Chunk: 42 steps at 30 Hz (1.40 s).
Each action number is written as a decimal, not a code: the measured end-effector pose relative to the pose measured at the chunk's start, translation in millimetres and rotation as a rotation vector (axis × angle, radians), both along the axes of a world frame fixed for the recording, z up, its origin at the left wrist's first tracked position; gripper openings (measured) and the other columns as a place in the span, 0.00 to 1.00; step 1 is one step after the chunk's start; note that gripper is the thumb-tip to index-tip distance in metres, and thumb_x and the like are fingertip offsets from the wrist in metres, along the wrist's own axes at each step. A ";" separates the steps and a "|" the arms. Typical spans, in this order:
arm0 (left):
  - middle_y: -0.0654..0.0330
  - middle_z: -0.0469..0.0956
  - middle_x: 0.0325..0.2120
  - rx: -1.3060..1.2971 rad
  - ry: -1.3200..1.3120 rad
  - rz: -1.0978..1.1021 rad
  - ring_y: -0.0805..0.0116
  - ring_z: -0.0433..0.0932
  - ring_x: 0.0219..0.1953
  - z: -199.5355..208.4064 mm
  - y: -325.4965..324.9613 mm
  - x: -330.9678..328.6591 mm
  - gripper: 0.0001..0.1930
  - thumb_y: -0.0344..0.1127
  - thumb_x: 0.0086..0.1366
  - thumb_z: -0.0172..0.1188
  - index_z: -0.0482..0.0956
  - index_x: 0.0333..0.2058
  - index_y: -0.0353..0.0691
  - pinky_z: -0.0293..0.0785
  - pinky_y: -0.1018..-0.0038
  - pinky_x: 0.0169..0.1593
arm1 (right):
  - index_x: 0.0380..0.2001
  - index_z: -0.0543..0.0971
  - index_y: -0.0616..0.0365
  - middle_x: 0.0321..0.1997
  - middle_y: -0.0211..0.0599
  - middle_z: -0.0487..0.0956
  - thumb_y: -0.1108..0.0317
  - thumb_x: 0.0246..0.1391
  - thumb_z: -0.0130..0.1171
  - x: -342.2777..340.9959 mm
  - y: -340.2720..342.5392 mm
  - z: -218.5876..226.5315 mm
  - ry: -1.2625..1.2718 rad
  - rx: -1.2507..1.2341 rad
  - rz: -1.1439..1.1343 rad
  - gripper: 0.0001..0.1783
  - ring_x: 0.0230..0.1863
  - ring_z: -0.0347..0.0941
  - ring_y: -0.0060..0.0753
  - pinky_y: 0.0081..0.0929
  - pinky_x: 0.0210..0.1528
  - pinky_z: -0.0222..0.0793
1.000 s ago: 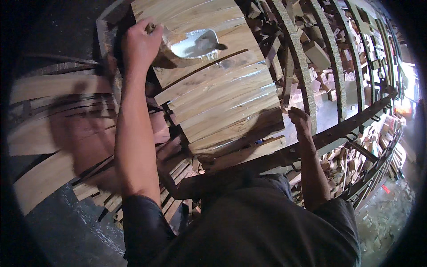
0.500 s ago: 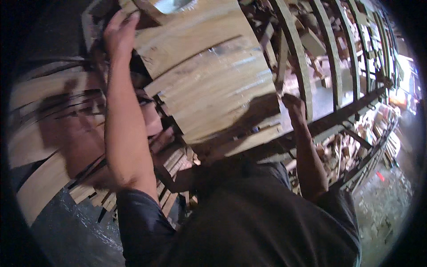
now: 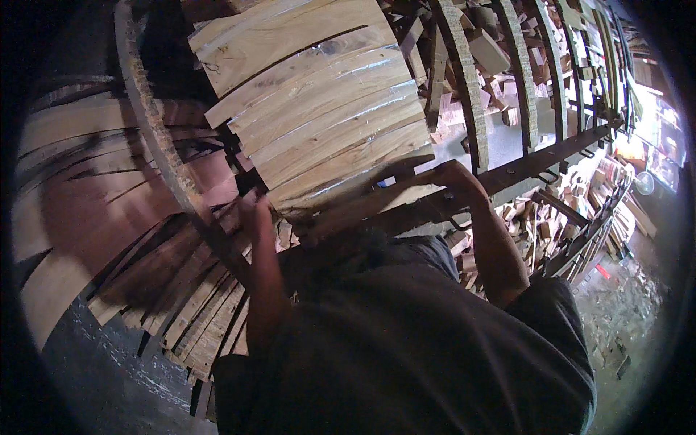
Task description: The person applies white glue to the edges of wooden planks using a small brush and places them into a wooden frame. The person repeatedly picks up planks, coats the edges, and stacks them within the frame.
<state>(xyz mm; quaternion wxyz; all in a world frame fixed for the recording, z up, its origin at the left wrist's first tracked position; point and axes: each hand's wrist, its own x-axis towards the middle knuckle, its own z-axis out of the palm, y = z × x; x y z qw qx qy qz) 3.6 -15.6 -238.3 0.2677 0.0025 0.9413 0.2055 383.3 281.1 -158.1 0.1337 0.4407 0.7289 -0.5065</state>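
Pale wooden boards (image 3: 326, 123) lie edge to edge as a panel on a dark metal rack, with wet-looking whitish streaks along their seams. At the near edge, a narrow wooden board (image 3: 362, 210) lies in shadow. My right hand (image 3: 460, 181) is bent over this board's right end, fingers curled down on it. By the panel's near left corner is my left hand (image 3: 255, 210), raised close to the board ends. It is dim and smeared, so I cannot make out its fingers or whether it touches wood.
A rusty curved metal bar (image 3: 156, 127) crosses on the left, before stacked planks (image 3: 80, 196). Rack slats (image 3: 464, 87) run off to the right, with wood offcuts (image 3: 489, 51) beneath them. A dark rail (image 3: 529, 163) borders the near side. Debris litters the floor (image 3: 616, 326).
My left hand has come down from the panel's far left corner to its near left corner. My right hand has shifted slightly left onto the near board. The rusty bar now shows fully.
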 end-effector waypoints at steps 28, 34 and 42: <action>0.42 0.77 0.44 0.324 0.268 -0.345 0.46 0.75 0.48 88.4 -115.6 168.7 0.19 0.40 0.66 0.54 0.76 0.48 0.30 0.69 0.60 0.55 | 0.47 0.78 0.64 0.41 0.51 0.82 0.63 0.55 0.57 121.0 -51.1 23.6 -0.040 0.396 0.013 0.19 0.45 0.80 0.43 0.34 0.48 0.73; 0.44 0.80 0.38 0.448 0.631 -0.539 0.46 0.78 0.39 45.0 -132.6 173.5 0.14 0.37 0.67 0.54 0.79 0.45 0.32 0.74 0.62 0.47 | 0.34 0.81 0.60 0.33 0.54 0.80 0.61 0.51 0.53 122.6 -83.4 42.8 0.027 0.495 -0.015 0.15 0.36 0.78 0.56 0.46 0.37 0.72; 0.46 0.78 0.33 0.047 0.076 -0.450 0.50 0.78 0.36 90.8 -96.9 160.9 0.20 0.41 0.60 0.58 0.76 0.47 0.34 0.72 0.63 0.41 | 0.34 0.80 0.58 0.35 0.52 0.80 0.59 0.50 0.54 120.6 -69.8 16.1 0.104 0.402 0.004 0.14 0.39 0.77 0.52 0.43 0.40 0.71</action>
